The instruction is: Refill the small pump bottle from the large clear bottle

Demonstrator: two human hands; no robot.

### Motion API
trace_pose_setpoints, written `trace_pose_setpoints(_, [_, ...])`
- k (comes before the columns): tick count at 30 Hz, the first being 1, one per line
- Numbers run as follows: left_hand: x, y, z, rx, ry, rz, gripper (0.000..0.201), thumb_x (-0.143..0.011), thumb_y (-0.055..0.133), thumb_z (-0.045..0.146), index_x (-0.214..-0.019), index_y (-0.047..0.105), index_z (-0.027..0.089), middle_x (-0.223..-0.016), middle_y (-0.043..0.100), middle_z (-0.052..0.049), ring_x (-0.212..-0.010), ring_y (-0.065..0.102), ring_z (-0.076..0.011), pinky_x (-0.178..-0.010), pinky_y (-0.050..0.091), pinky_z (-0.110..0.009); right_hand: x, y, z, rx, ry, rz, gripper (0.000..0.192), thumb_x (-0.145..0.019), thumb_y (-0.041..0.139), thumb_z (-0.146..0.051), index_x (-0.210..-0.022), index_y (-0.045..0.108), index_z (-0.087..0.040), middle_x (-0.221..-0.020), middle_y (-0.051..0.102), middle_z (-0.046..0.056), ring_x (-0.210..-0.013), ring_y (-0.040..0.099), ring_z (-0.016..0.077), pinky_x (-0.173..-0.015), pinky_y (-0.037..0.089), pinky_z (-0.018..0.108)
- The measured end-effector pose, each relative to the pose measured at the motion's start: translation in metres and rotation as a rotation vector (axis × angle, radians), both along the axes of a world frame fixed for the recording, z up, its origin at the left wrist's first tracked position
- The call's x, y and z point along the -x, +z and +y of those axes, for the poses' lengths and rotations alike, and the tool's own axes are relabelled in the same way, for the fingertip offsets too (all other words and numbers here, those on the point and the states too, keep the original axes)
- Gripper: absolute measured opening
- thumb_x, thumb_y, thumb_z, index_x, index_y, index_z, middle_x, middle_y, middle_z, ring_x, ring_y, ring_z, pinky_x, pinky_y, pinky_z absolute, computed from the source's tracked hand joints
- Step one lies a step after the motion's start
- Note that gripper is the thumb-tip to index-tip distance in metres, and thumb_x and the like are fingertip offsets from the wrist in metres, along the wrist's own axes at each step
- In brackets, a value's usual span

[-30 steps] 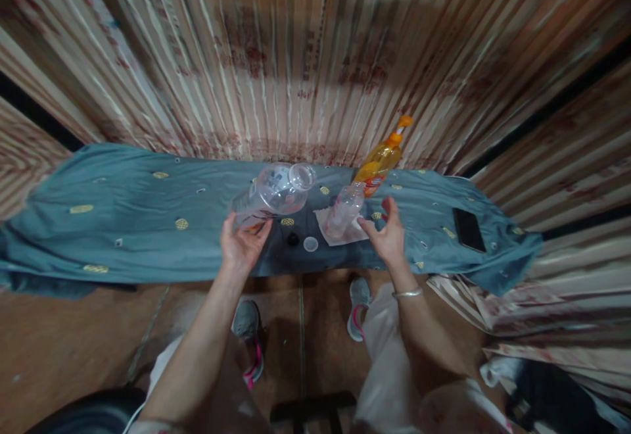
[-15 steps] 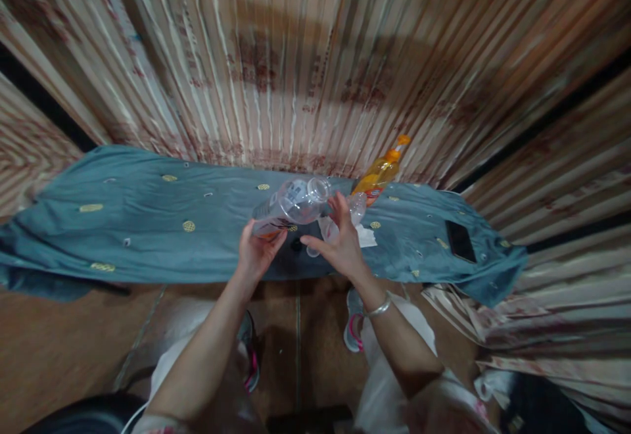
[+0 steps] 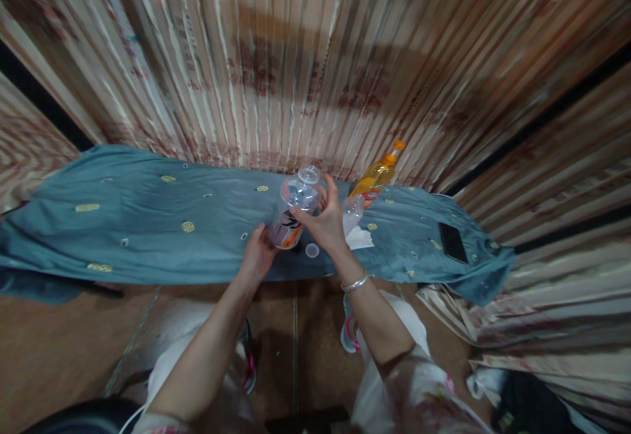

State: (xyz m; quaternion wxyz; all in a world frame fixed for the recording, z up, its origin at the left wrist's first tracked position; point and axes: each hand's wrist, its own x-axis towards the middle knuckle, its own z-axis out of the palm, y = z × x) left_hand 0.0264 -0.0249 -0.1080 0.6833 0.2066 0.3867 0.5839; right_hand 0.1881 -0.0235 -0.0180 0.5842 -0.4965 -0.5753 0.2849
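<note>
A clear, uncapped plastic bottle (image 3: 290,214) with a printed label stands nearly upright, leaning a little, over the cloth-covered table. My right hand (image 3: 323,214) is wrapped around its upper body, thumb across the front. Low on its left side my left hand (image 3: 259,252) grips near the base, some of its fingertips hidden behind the bottle. A small translucent cap (image 3: 312,250) lies just right of the base. Beyond my right wrist are a second clear plastic piece (image 3: 353,207), bottle-like and partly hidden, and a white tissue (image 3: 361,238).
An orange-yellow pump bottle (image 3: 373,181) is at the table's back edge, right of my hands. A black phone (image 3: 452,243) lies at the right end of the teal cloth (image 3: 142,223). Pleated curtains (image 3: 276,79) hang close behind and on both sides.
The clear bottle has gone from tilted to nearly upright, its mouth shifting left. My right hand has closed around it, and my left hand stays at its lower part.
</note>
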Motion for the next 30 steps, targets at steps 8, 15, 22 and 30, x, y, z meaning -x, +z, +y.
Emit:
trace_pose_setpoints(8, [-0.001,-0.013,0.016,-0.311,0.179,0.441,0.101,-0.052,0.099,0.026,-0.144,0.058,0.030,-0.164,0.055,-0.013,-0.160,0.044,-0.0391,-0.133,0.033,-0.056,0.019,0.000,0.016,0.070,-0.020,-0.081,0.118,-0.070,0.096,-0.044,-0.166,0.030,-0.021,-0.147,0.068,0.016,-0.130,0.071,0.0299,-0.115,0.057,0.047])
trace_pose_setpoints(15, [0.001,-0.015,0.034,-0.397,0.212,0.632,0.088,-0.054,0.095,0.023,-0.135,0.062,0.024,-0.134,0.073,-0.010,-0.126,0.070,-0.0345,-0.116,0.052,-0.054,0.035,0.001,0.020,0.085,0.074,-0.253,0.116,-0.073,0.096,-0.044,-0.167,0.030,-0.023,-0.159,0.061,0.017,-0.142,0.065,0.0331,-0.121,0.053,0.049])
trace_pose_setpoints(22, [0.007,-0.016,0.040,-0.373,0.239,0.675,0.078,-0.056,0.096,0.028,-0.127,0.064,0.023,-0.124,0.075,-0.008,-0.122,0.071,-0.0311,-0.112,0.054,-0.046,0.003,-0.007,-0.018,-0.017,0.088,-0.309,0.094,-0.087,0.084,-0.054,-0.163,0.042,-0.017,-0.169,0.050,0.022,-0.158,0.050,0.0335,-0.130,0.043,0.052])
trace_pose_setpoints(30, [0.009,-0.016,0.044,-0.331,0.254,0.695,0.090,-0.051,0.098,0.024,-0.132,0.060,0.025,-0.134,0.071,-0.010,-0.135,0.066,-0.0326,-0.119,0.050,-0.049,-0.091,-0.048,-0.102,0.072,-0.198,-0.345,0.072,-0.094,0.072,-0.052,-0.155,0.055,-0.019,-0.153,0.067,0.019,-0.139,0.068,0.0343,-0.120,0.055,0.057])
